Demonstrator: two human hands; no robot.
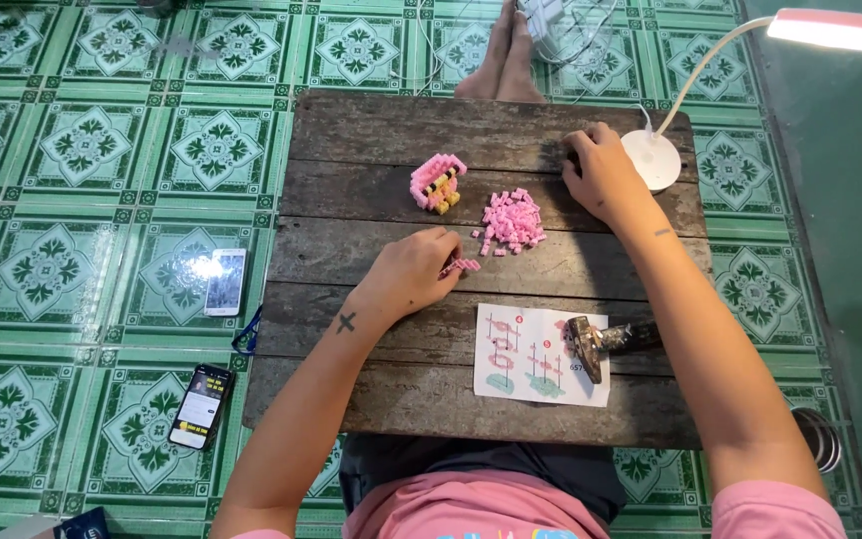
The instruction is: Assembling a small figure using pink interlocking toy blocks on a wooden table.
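The left hand (413, 269) pinches what seem to be small pink bricks (463, 266), the right hand (601, 172) rests loosely curled on the desk (371, 130); a careless sweep could scatter the pink pile (513, 220).

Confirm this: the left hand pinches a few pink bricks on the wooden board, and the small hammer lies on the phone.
Not quite. The head view shows the hammer lying on the instruction sheet, not a phone. The left hand does pinch pink bricks on the wooden board.
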